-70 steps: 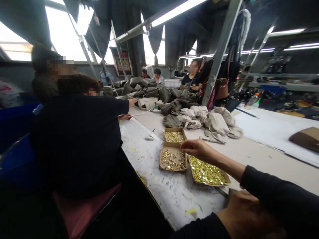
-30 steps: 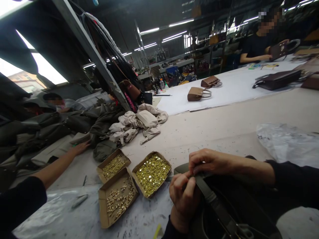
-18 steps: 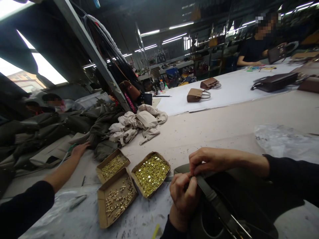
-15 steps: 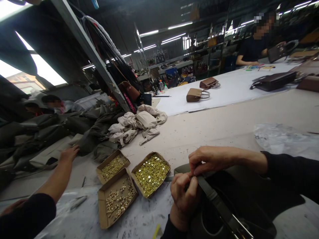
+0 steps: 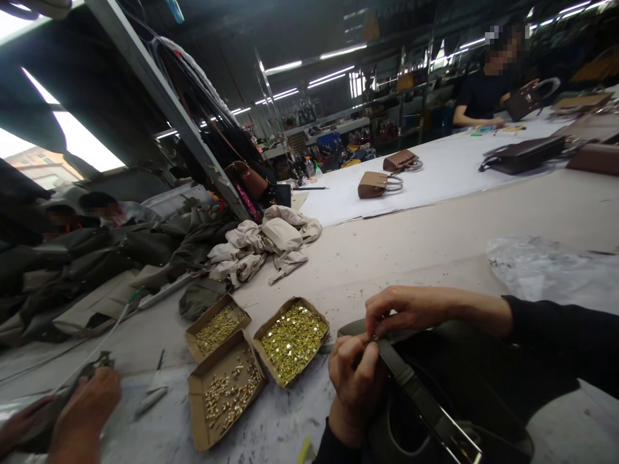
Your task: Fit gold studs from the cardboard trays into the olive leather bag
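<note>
A dark olive bag [image 5: 464,393] lies at the table's near edge in front of me, with a dark strap [image 5: 416,393] running across it. My left hand [image 5: 355,386] is closed round the strap's upper end. My right hand [image 5: 403,309] comes in from the right and pinches a small brass piece at the same spot, fingertips touching the left hand. Just left of my hands stand three shallow cardboard trays of brass hardware: flat gold caps [image 5: 293,340], studs [image 5: 225,386] and small pieces [image 5: 217,327].
A co-worker's hand [image 5: 84,412] holds a dark tool at the lower left, a white cord running from it. Piles of beige [image 5: 264,248] and olive fabric [image 5: 120,258] lie behind the trays. Clear plastic [image 5: 546,270] lies at right. Brown handbags [image 5: 380,183] sit on the far white table, where another person works.
The co-worker's arm has drawn back from the fabric pile to the lower left corner, pulling a cord. My two hands stay pinched together on the strap end.
</note>
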A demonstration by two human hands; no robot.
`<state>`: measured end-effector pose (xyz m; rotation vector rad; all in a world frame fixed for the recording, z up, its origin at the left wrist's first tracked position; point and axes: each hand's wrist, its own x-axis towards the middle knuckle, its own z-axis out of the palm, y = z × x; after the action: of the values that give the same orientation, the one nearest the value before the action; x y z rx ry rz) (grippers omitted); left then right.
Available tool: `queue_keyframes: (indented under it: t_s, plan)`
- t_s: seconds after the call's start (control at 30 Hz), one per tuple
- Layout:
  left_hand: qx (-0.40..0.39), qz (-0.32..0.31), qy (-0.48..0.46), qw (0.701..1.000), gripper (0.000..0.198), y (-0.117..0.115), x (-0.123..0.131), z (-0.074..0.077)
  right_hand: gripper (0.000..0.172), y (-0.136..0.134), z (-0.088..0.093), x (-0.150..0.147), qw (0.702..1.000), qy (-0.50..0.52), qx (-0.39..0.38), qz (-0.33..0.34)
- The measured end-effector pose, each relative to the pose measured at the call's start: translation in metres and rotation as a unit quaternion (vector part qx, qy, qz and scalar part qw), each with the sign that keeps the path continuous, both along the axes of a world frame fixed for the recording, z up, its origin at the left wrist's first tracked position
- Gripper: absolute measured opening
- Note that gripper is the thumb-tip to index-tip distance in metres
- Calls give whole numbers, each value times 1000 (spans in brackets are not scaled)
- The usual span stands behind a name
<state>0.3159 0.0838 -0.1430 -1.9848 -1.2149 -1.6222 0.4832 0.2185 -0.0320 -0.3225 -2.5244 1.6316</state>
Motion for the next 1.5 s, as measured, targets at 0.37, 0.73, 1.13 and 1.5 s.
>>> queue_keyframes:
  t_s: [0.37,0.73,1.13,1.5]
  plan:
    - [10,-12,9,1000,35,0,0,-3,21,-8,5,-8,983,-19,171,62]
    - [18,4,26,999,23,1,4,3,38,-5,-14,-8,992,-102,78,1]
    - [-2,-16,5,1000,35,3,3,-1,17,-2,-17,0,1000,0,21,-16]
    - [11,-6,10,1000,33,4,3,2,18,-8,-14,-2,993,-22,112,-1]
